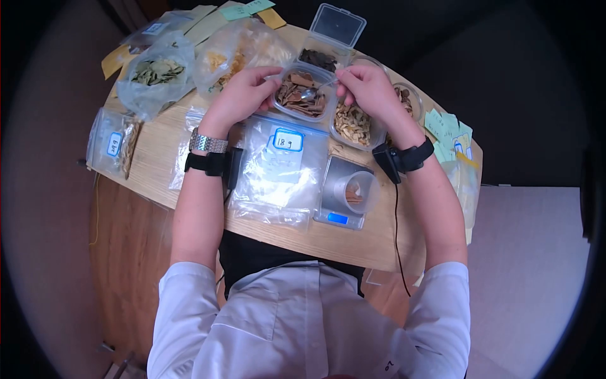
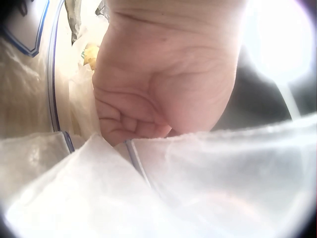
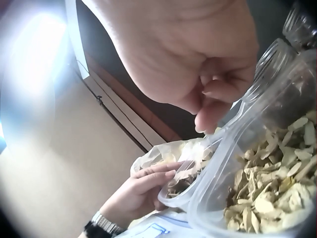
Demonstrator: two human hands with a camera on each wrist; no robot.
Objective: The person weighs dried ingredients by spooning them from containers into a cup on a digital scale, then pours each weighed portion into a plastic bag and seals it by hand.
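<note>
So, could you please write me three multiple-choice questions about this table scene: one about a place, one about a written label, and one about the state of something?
1. Where is the small scale?
A. on the near edge of the table, to the right of the flat labelled bag
B. at the far edge, behind the tubs
C. on the floor

2. What is written on the flat bag's label?
A. 5 g
B. 18 g
C. 40 g

3. How is the lid of the far tub?
A. pressed shut
B. taken away
C. swung open

Answers:
1 A, the head view shows the scale beside the bag, close to the person.
2 B, the blue-edged label reads 18 g.
3 C, the clear lid stands tilted back behind the tub.
</note>
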